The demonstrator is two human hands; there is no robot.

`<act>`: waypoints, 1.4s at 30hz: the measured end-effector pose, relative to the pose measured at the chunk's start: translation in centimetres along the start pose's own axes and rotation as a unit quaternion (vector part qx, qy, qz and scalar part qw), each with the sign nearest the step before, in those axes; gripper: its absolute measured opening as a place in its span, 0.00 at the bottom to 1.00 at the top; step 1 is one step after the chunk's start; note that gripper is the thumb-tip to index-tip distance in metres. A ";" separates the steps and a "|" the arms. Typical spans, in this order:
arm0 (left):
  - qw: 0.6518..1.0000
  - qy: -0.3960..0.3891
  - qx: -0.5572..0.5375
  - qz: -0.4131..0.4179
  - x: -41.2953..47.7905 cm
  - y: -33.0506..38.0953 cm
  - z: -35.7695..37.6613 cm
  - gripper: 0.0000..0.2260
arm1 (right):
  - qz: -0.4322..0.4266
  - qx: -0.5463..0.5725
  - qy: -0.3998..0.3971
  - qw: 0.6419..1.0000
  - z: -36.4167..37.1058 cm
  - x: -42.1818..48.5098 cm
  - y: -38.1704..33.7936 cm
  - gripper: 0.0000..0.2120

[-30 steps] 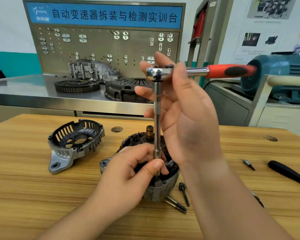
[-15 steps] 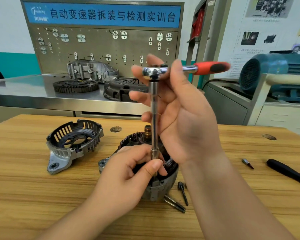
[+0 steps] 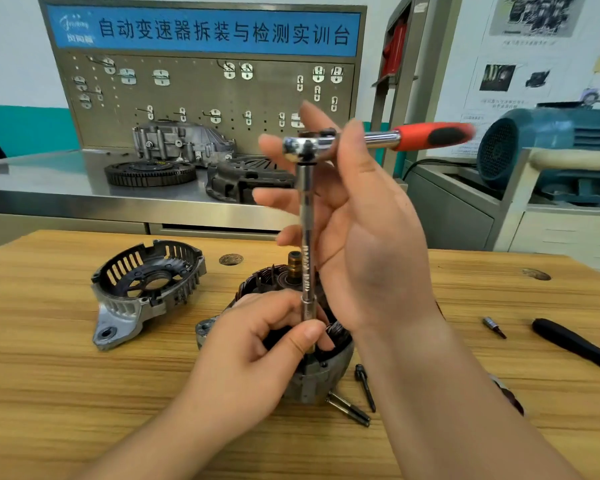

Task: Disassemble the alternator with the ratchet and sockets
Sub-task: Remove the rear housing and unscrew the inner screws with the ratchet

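While the cover [image 3: 146,282] already lies off by itself at middle left on the table [image 3: 49,393], I judge the job only partly done. The alternator [image 3: 305,379] stands at the centre of the frame with its copper windings [image 3: 267,275] and shaft [image 3: 294,263] bared. Two long bolts [image 3: 349,408] and a shorter one lie loose just beside its lower right edge. The grey housing, the windings and the shaft are all together yet, so the rest has to come apart.

My left hand [image 3: 257,348] is curled over the near top rim of the alternator, thumb and fingertips pinching the bottom end of the extension bar [image 3: 306,216]. Whatever fastener it sits on is hidden under my fingers. My right hand [image 3: 371,237] is mostly spread. Its thumb lies across the neck of the ratchet [image 3: 381,138] and the forefinger sits behind the head, the other fingers loose behind the bar.

The bar's long axis runs straight up and down, from the alternator to the ratchet head at upper centre. The ratchet lies level across it, its red handle pointing toward the upper right of the frame. The alternator's shaft points upward too.
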State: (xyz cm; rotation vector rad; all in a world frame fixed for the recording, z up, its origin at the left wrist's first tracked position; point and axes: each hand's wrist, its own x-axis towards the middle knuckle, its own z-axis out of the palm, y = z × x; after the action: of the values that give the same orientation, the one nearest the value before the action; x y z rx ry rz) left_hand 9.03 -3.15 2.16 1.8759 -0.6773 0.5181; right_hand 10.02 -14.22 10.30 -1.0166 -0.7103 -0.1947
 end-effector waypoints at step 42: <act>0.999 0.003 0.028 0.019 -0.1 0.5 0.1 0.09 | 0.045 0.044 -0.003 0.998 -0.2 0.2 -0.2 0.22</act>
State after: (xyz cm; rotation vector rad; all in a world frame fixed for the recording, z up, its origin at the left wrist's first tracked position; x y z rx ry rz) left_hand 8.67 -3.39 2.41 1.9162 -0.7010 0.5729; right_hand 10.12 -14.45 10.53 -0.9627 -0.6727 -0.0817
